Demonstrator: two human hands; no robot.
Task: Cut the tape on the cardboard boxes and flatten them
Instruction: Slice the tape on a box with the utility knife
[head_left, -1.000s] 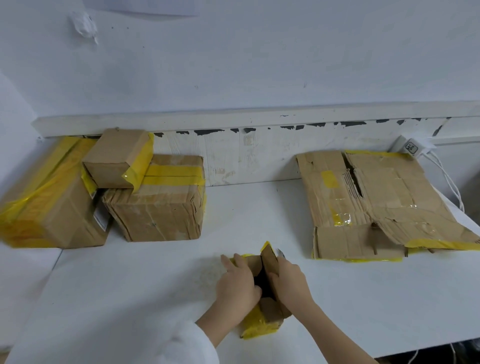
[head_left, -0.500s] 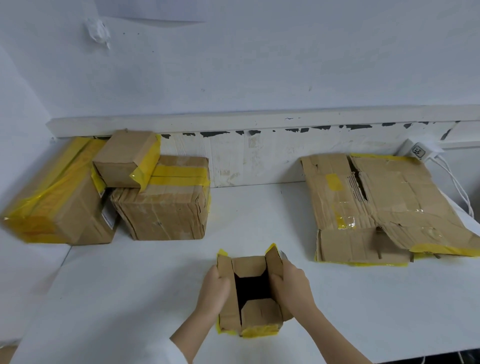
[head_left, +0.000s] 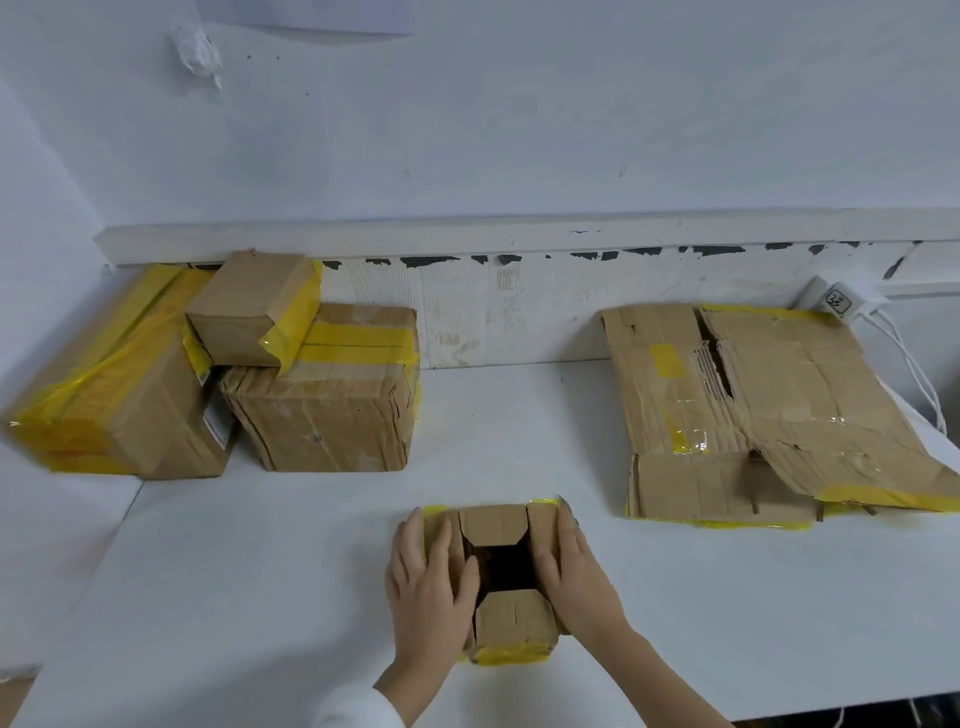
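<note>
- A small opened box (head_left: 503, 582) lay on the white counter (head_left: 260, 597), its flaps spread and a dark hollow showing in the middle; yellow tape edged its near and far ends.
- The left hand (head_left: 428, 587) lay flat on the left flap of the small opened box, fingers straight and pressing down.
- The right hand (head_left: 582, 582) pressed the right flap in the same manner, fingers extended; something thin and grey showed just past its fingertips, too small to make out.
- A white sleeve (head_left: 358, 706) covered the left forearm, nearer the camera than the small opened box.
- Beyond and to the left of the small opened box, well apart from it, a medium taped box (head_left: 327, 400) stood against the wall strip (head_left: 519, 306).
- A little taped box (head_left: 254, 306) sat tilted on top, bridging the medium taped box and a long taped box (head_left: 109, 384) at its left.
- Beyond and to the right of the small opened box, near but apart from it, flattened cardboard (head_left: 769, 410) lay spread out, torn down the middle, with yellow tape along its edges.
- A white charger (head_left: 836, 301) with cables stood behind the flattened cardboard's far right corner.
- A crumpled white wad (head_left: 196, 52) clung to the wall high above the taped boxes.
</note>
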